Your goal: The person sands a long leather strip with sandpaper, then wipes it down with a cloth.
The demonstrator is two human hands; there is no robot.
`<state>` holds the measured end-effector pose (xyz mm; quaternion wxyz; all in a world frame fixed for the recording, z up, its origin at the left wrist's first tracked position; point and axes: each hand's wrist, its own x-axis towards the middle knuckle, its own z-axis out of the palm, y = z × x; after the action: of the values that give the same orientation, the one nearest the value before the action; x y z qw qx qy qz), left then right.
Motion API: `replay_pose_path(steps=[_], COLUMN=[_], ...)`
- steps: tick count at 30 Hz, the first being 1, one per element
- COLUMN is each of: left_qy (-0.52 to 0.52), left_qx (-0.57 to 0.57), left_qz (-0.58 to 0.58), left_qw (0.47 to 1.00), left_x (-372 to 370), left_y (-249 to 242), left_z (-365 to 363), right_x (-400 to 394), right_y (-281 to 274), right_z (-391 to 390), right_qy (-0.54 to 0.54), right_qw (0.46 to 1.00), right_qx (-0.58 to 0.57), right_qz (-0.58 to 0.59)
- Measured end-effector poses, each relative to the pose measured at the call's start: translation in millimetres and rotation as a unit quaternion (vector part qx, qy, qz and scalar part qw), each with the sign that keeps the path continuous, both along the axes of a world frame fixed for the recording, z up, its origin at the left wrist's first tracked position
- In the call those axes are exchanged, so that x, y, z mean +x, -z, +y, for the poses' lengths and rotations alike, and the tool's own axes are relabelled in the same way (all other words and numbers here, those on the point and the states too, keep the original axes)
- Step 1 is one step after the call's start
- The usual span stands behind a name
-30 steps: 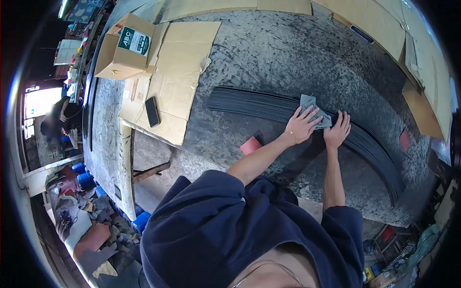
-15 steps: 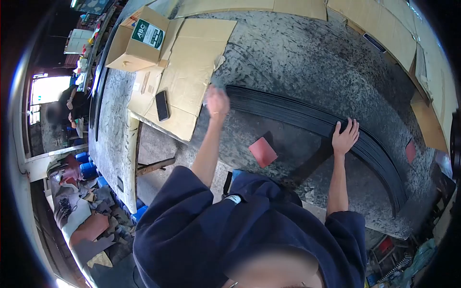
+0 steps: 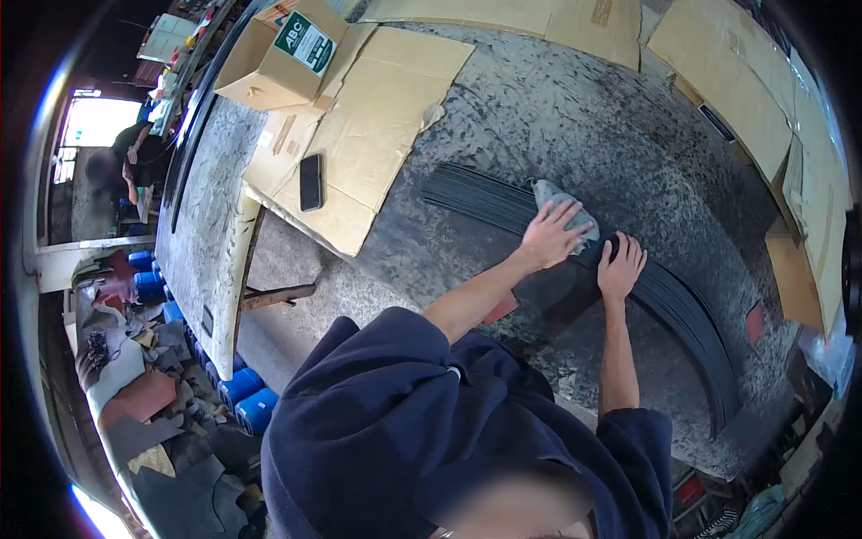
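A long bundle of thin black strips point(image 3: 687, 305) lies in a curve across the worn table. My left hand point(image 3: 549, 238) presses a grey-blue cloth point(image 3: 567, 202) down onto the strips, left of the bundle's middle, with part of the cloth bunched beyond the fingers. Close by on the right, my right hand point(image 3: 621, 265) rests flat on the bundle, fingers stretched out and holding nothing. Under my left forearm a dark red square piece point(image 3: 500, 309) is partly covered. Another reddish piece point(image 3: 755, 322) lies past the bundle's right side.
A phone point(image 3: 311, 182) lies on a flat cardboard sheet point(image 3: 395, 99) at the left, near an open cardboard box point(image 3: 278, 67). More cardboard lines the table's far edge. Blue containers point(image 3: 242, 386) and scrap pieces point(image 3: 144, 395) fill the floor at left. Another person point(image 3: 135, 153) is in the background.
My left hand has moved right from the bundle's left end to near its middle, where the cloth now shows clearly. My right hand stays on the strips. The view has shifted slightly.
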<state>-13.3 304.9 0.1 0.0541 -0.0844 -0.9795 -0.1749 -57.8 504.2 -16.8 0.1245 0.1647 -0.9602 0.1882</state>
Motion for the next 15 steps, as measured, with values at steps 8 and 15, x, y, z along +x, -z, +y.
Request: replay_pose_path(steps=[8,15], left_qy=[-0.137,-0.405], left_qx=[-0.058,0.031], left_qz=[0.030,0.071], left_qw=[0.988,0.911], left_x=[30,48], left_y=[12,5], left_z=[-130,-269], right_x=[2,2], right_y=[2,1], right_z=[3,-1], right_qy=[0.026,0.034], right_qw=[1.000,0.999], right_qx=[0.002,0.006], right_qz=[-0.008,0.010])
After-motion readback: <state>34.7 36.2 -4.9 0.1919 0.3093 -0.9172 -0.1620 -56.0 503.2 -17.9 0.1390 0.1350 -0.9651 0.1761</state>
